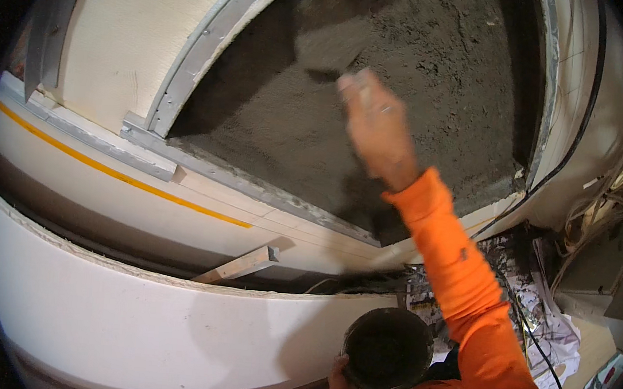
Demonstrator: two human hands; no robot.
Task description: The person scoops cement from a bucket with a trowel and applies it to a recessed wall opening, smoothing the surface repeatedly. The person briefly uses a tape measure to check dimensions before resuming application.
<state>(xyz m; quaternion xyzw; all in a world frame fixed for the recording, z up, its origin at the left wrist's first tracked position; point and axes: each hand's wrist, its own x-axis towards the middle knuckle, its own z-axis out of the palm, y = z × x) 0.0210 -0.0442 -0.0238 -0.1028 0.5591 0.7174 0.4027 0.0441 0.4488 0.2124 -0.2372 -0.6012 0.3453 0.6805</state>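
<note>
Right hand (377, 126) is far centre, fingers curled together round what looks like a trowel (332, 48); blur hides the handle, so I can't confirm the exact hold. Blade looks laid flat over the grey mortar (259, 121), presumably so its whole face bears; contact I can't verify. Mortar sits inside metal edging (198, 57), which I'd say is there to bound it. Left hand (341, 388) is near, clamped at the left rim of the dark bucket (356, 333). Mouth faces up, likely to keep the contents in and within the right hand's reach; fill level too dark for me to read. Cable (600, 71) runs along the far right, outside the edging. Writing: sheets (562, 342) near right look printed, illegible from here. No brand I can make out.
</note>
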